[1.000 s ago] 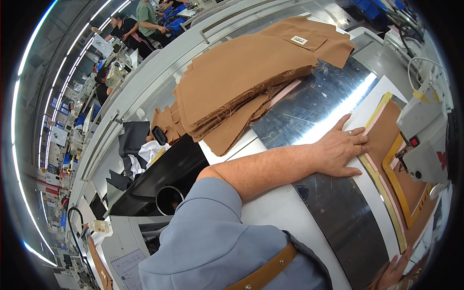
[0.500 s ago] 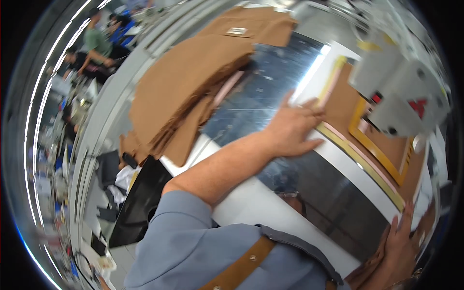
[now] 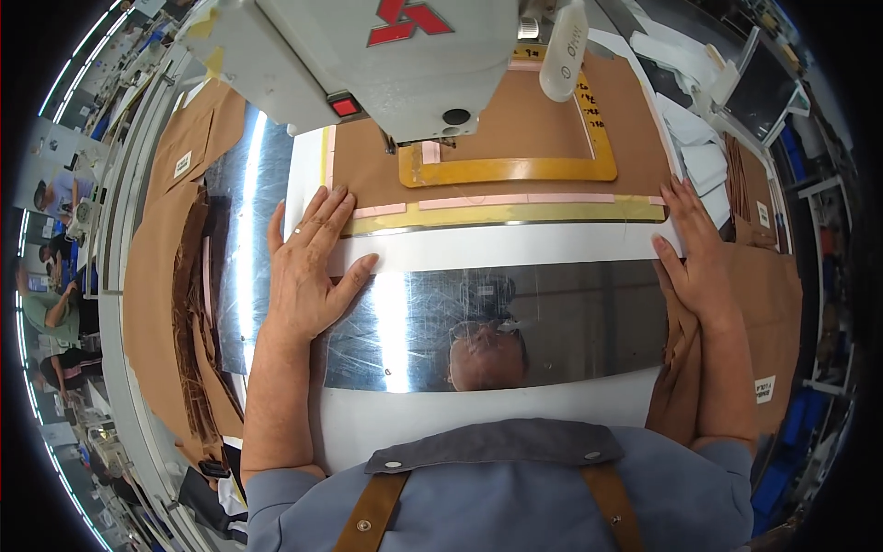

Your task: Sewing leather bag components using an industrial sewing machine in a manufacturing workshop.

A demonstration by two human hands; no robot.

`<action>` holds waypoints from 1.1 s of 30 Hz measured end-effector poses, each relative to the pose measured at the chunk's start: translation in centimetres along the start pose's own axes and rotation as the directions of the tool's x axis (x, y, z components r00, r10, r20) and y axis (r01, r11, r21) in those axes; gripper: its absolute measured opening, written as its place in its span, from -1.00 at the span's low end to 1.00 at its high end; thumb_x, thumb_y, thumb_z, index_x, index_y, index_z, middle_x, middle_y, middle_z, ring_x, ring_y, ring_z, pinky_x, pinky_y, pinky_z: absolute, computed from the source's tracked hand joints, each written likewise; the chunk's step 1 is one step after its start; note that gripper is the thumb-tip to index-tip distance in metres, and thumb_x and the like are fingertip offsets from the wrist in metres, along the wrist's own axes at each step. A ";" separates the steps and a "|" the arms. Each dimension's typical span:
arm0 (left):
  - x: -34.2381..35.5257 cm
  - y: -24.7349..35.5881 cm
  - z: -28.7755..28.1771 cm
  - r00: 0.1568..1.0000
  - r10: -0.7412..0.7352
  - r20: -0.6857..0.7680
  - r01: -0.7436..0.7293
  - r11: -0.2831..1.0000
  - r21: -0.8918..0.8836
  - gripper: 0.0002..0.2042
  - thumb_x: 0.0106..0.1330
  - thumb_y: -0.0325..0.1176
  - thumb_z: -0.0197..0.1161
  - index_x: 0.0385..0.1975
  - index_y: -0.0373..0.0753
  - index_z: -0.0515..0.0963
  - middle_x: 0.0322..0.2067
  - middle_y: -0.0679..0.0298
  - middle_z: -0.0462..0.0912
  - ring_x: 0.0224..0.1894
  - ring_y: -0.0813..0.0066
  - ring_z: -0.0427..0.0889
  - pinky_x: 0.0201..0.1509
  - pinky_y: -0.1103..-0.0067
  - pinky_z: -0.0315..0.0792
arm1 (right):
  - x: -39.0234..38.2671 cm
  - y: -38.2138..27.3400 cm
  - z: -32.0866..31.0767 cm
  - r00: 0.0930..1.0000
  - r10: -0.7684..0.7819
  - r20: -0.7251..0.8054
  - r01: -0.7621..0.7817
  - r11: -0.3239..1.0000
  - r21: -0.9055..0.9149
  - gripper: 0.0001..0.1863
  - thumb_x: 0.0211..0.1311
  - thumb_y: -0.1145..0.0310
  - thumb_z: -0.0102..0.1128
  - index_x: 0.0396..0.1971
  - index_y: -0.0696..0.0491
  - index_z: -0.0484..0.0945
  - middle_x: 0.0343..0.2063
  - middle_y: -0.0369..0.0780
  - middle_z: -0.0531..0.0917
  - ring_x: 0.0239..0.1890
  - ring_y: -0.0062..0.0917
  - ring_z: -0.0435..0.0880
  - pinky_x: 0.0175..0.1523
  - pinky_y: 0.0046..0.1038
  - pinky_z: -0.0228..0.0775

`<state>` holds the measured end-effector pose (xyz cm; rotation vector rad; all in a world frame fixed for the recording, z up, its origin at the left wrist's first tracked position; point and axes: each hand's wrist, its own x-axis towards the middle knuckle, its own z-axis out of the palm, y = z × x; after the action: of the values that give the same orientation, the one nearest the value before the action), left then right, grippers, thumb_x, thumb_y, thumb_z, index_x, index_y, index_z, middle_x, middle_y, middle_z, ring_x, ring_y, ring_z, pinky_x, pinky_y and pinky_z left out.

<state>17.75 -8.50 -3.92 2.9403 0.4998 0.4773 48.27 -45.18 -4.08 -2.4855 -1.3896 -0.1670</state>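
Observation:
My left hand (image 3: 311,269) lies flat with fingers spread, its fingertips at the near left corner of a brown fabric panel (image 3: 368,166). My right hand (image 3: 692,241) rests at the near right corner, fingers stretched and thumb apart. Between the hands, a yellow strip with pink pieces (image 3: 515,206) runs along the panel's near edge on a white template sheet (image 3: 515,245). An orange-yellow frame (image 3: 515,170) sits on the fabric. Above it hangs a grey sewing machine head (image 3: 405,74), which hides part of the panel.
A shiny metal plate (image 3: 552,322) lies nearest me, and another metal surface (image 3: 241,276) extends to the left. Stacked brown fabric pieces (image 3: 156,304) lie at left; more brown fabric (image 3: 763,331) lies at right. A screen (image 3: 759,87) stands at far right. People work in the left background.
My view has swung right and levelled, so the machine head now stands straight ahead. Both hands remain beside the template, my left hand now at the panel's near left corner.

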 end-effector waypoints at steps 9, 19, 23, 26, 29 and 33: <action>-0.2 -0.5 -0.1 1.000 -0.020 0.015 0.019 0.998 0.058 -0.40 0.31 -0.03 0.29 0.32 -0.18 0.51 0.31 0.17 0.54 0.49 0.26 0.31 0.61 0.13 -0.29 | 0.2 -0.1 0.3 1.000 -0.007 0.003 0.007 1.000 -0.024 -0.38 0.43 0.12 0.13 0.37 0.13 0.37 0.38 0.02 0.40 0.50 -0.07 0.23 0.53 -0.15 0.09; 0.4 -1.0 -0.1 0.992 0.026 -0.120 -0.027 1.000 -0.007 -0.72 0.32 -0.29 0.28 -0.04 -0.23 0.71 0.08 0.21 0.73 0.36 0.23 0.50 0.55 0.21 -0.11 | -0.2 1.2 0.7 0.990 -0.046 -0.130 0.043 0.999 -0.026 -0.41 0.34 0.08 0.24 0.24 0.14 0.48 0.31 0.00 0.47 0.42 -0.09 0.35 0.49 -0.13 0.15; 0.2 -1.4 0.3 0.979 0.038 -0.201 -0.034 0.999 0.023 -0.84 0.33 -0.29 0.28 -0.23 -0.20 0.71 -0.12 0.27 0.78 0.17 0.27 0.65 0.47 0.24 0.05 | -0.7 1.7 1.3 0.987 -0.053 -0.154 0.050 0.999 -0.023 -0.40 0.35 0.06 0.24 0.25 0.13 0.48 0.32 -0.03 0.45 0.42 -0.13 0.36 0.50 -0.16 0.15; -0.3 -2.1 0.8 0.958 0.053 -0.281 -0.049 0.999 0.019 -0.87 0.34 -0.30 0.27 -0.30 -0.19 0.69 -0.20 0.29 0.77 0.04 0.32 0.69 0.41 0.28 0.12 | -0.5 1.4 0.2 0.965 -0.091 -0.247 0.079 0.995 -0.056 -0.47 0.35 0.07 0.25 0.18 0.11 0.54 0.24 -0.07 0.55 0.33 -0.22 0.47 0.45 -0.18 0.21; -0.2 -1.9 1.0 0.952 0.063 -0.298 -0.059 0.998 0.022 -0.88 0.35 -0.30 0.27 -0.31 -0.18 0.68 -0.20 0.27 0.77 -0.02 0.34 0.69 0.39 0.30 0.14 | 0.4 2.8 -3.2 0.930 0.063 -0.363 -0.041 0.997 0.069 -0.68 0.32 0.09 0.27 -0.24 0.06 0.71 -0.31 -0.17 0.73 -0.17 -0.18 0.71 0.01 -0.18 0.51; 0.2 -1.9 1.2 0.951 0.076 -0.300 -0.078 0.997 0.005 -0.88 0.35 -0.31 0.28 -0.31 -0.18 0.68 -0.21 0.28 0.77 -0.06 0.35 0.68 0.36 0.31 0.17 | -0.4 10.7 -7.0 0.867 0.366 -0.339 -0.398 0.917 -0.029 -0.76 0.25 0.22 0.34 -0.31 0.11 0.71 -0.29 -0.05 0.73 -0.16 -0.14 0.70 -0.05 -0.19 0.51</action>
<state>17.71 -6.71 -5.36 2.9008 0.4125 0.9434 57.41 -52.89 0.42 -2.6025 -0.7533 -0.5449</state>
